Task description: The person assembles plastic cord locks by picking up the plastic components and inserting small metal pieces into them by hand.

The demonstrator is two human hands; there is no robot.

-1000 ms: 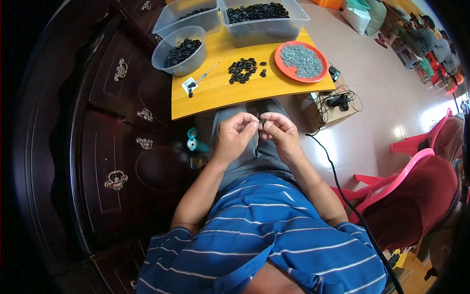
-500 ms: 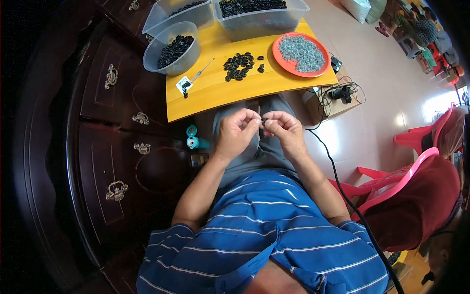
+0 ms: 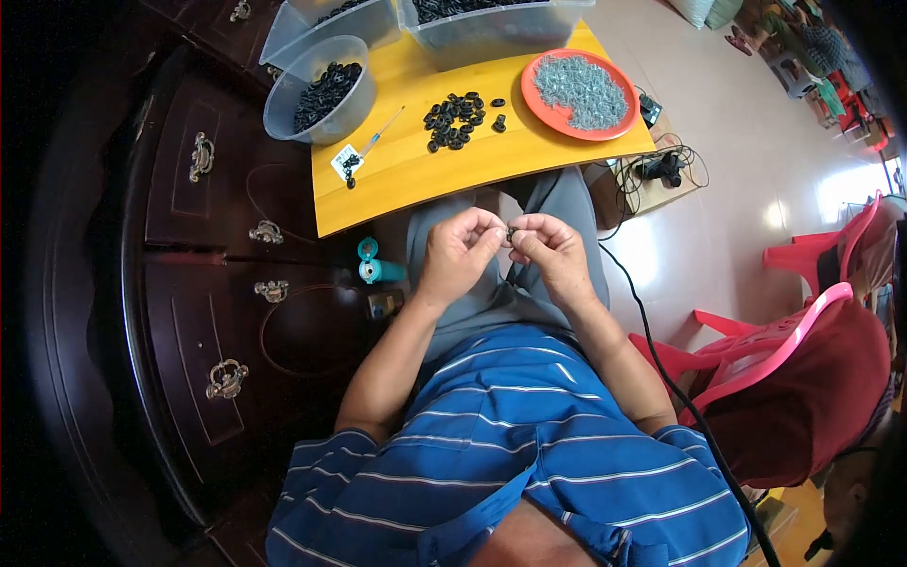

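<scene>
In front of my lap, my left hand (image 3: 462, 255) and my right hand (image 3: 551, 255) meet fingertip to fingertip. Between them they pinch a small black part (image 3: 511, 232), mostly covered by the fingers; its exact kind is too small to make out. Beyond the hands, a loose group of black ring-shaped pieces (image 3: 456, 121) lies on the yellow table (image 3: 416, 180). Two more pieces sit just right of that group, one seemingly a small stack (image 3: 499, 123). An orange-red plate (image 3: 559, 124) holds a heap of small shiny metal pieces (image 3: 586, 90).
A round clear tub (image 3: 367, 104) and rectangular clear bins (image 3: 501, 42) hold black pieces at the back. A thin pointed tool (image 3: 378, 135) lies by a white card (image 3: 342, 161). Dark drawers (image 3: 227, 180) stand left; a teal bottle (image 3: 378, 271), cable (image 3: 652, 340) and pink chair (image 3: 756, 354) are nearby.
The view has shifted slightly, so the table and its things sit a little higher and further left. My hands keep the same pinch, with slightly more of the black part showing.
</scene>
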